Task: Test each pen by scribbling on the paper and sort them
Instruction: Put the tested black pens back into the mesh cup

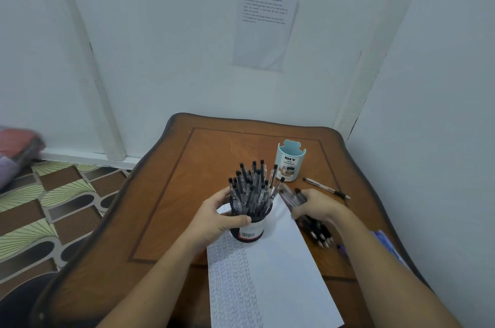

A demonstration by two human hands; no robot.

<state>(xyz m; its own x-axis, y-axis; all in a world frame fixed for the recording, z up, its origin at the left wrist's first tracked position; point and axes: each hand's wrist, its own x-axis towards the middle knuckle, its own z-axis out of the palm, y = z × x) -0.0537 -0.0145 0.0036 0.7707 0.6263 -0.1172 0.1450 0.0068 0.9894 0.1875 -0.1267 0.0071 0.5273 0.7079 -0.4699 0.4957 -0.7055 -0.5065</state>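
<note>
The fingers of my left hand [219, 216] are wrapped round the dark pen cup [251, 231], thumb across its near side. The cup stands upright on the far end of the paper [273, 274], about mid-worktop [166, 207]. Its black-capped pens [250, 188] stand nearly vertical, caps up, fanning outward. The fingers of my right hand [316, 207] curl over a bundle of pens [320, 234] just right of the cup, blurred. Its long axis runs far-left to near-right, tips toward me. Whether it is off the worktop I cannot tell. A single pen [326, 188] lies beyond that hand, tip pointing right, near the pale blue organizer [290, 164].
</note>
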